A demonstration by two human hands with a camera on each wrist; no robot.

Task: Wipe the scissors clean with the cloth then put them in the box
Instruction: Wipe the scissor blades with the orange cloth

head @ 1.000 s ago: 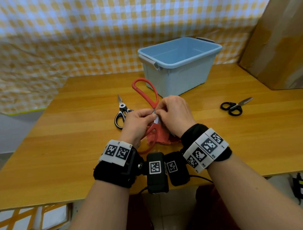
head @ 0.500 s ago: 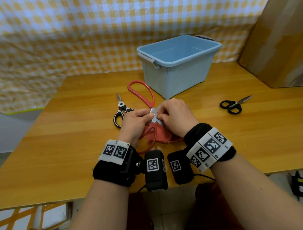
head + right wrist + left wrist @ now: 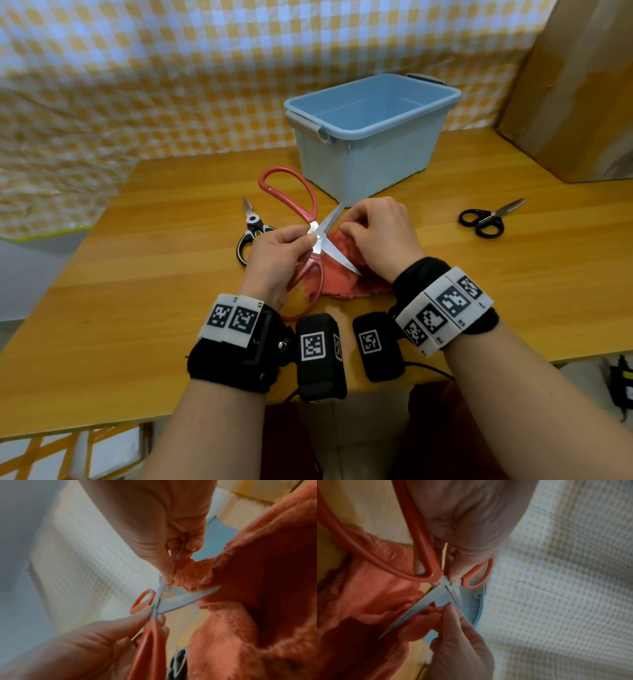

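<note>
My left hand pinches the red-handled scissors at the pivot, thumb and fingers curled round the handle neck. Their blades stand spread apart, one pointing up toward the box, one down to the right. My right hand pinches a fold of the red cloth between the blades, close to the pivot. In the left wrist view the cloth bunches against one blade of the scissors. In the right wrist view my fingers press the cloth at the blade. The light blue box stands open behind.
Black-and-white handled shears lie left of my left hand. Small black scissors lie at the right on the wooden table. A cardboard box stands at the far right. A chequered cloth hangs behind.
The scissors' blades have spread wide apart. My right hand has drawn the cloth away from the pivot, so both blades now show.
</note>
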